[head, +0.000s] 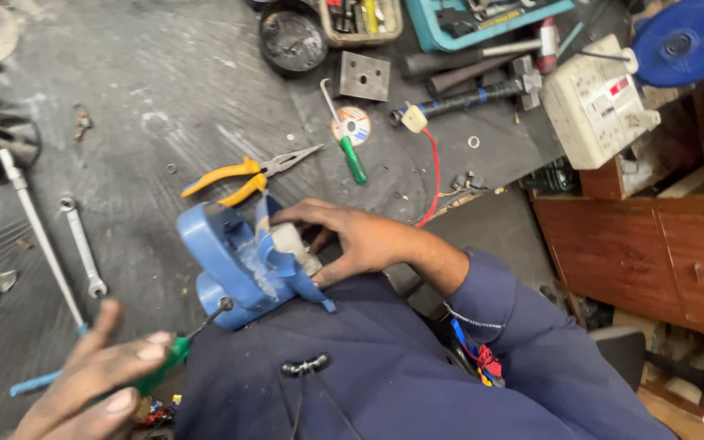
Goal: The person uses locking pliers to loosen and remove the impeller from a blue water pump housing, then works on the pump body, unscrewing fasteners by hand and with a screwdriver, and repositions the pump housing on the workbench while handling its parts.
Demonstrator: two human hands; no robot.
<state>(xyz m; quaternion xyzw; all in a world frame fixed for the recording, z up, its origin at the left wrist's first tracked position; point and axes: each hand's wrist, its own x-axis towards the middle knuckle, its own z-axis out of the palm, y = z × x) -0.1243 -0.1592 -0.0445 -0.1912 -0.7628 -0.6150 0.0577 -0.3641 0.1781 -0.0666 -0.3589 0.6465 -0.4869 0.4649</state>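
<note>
Head camera view, looking down at a person seated on a dark, dusty floor [165, 90]. Their right hand [352, 240] curls around a blue plastic motor housing [234, 265] resting against their lap, fingers wrapped over its pale inner part. Their left hand [95, 383], at the lower left, grips a green-handled screwdriver [177, 350], its tip touching the housing's underside. Just beyond the housing lie yellow-handled pliers [250, 175]. A spanner [81, 244] lies well to the left.
</note>
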